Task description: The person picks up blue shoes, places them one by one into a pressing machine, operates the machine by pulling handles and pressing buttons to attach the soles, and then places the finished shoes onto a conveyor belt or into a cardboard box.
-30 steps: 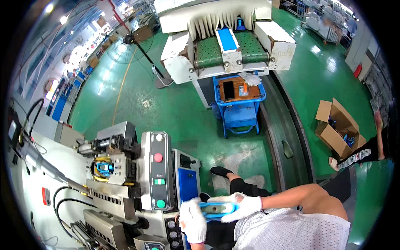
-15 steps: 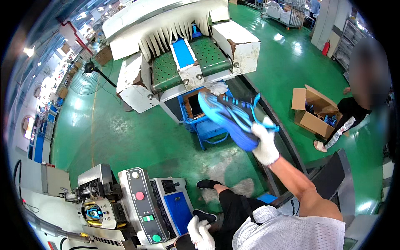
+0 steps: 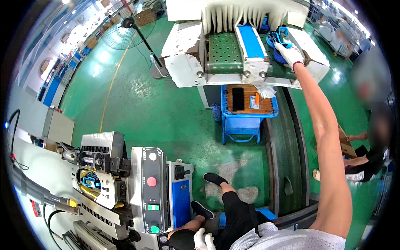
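My right hand (image 3: 290,54), in a white knit glove, reaches far out and grips a blue and black sports shoe (image 3: 271,41) at the right lane of a green perforated conveyor belt (image 3: 225,50). The fingers partly cover the shoe, so I cannot tell whether it rests on the belt. The belt runs under a fringed curtain (image 3: 223,20) of a white machine. My left hand (image 3: 203,240), also gloved, lies low near my lap with fingers stretched and nothing visible in it.
A control panel (image 3: 151,189) with coloured buttons and a press holding a blue shoe part (image 3: 90,180) stand at left. Below the belt is a blue stand (image 3: 246,121) carrying a phone (image 3: 238,99). Another person (image 3: 362,158) bends by a cardboard box (image 3: 345,141) at right.
My right hand has carried the shoe forward, from above the floor to the belt's right lane. The view has shifted. The person at right now bends over the box.
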A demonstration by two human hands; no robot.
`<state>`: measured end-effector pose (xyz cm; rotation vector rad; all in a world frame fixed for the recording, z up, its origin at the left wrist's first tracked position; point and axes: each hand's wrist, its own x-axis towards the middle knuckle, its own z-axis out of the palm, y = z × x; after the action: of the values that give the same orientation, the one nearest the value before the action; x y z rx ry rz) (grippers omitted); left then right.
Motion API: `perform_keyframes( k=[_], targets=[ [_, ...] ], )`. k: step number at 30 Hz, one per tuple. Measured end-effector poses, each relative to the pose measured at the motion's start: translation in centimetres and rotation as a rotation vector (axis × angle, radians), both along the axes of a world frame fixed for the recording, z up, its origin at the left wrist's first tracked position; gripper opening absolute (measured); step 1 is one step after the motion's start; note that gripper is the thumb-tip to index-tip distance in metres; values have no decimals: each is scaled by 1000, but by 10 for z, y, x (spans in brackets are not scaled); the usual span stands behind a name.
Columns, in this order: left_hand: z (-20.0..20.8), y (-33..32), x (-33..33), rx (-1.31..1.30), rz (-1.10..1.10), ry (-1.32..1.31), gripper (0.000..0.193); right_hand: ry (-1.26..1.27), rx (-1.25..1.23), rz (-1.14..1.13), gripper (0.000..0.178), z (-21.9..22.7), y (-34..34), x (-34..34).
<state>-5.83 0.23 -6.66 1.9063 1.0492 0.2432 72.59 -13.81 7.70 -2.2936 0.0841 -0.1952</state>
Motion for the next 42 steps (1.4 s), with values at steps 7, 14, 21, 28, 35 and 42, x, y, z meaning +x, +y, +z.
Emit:
perform_keyframes(
  k=[7,14,21,28,35,42],
  targets=[
    [44,15,47,108,-202,83,38,-96,-124,-7,90,-2,15,27],
    [37,5,0,-310,98,53,39,28,119,506,57,-154,-12,-350],
    [46,-5,-23,-315,103,29,40,601,522,738,53,-184,-8,-576],
    [51,-15,-31,-182,185,-93,40,621,457,1186,52,-140,31,-596],
    [37,-10,-85,-304,716,-289,42,755,414,1546,47,-113,119,-659],
    [19,-60,-176,88,821,-193,31,1163,471,1639,45,-102,134,-733]
  ],
)
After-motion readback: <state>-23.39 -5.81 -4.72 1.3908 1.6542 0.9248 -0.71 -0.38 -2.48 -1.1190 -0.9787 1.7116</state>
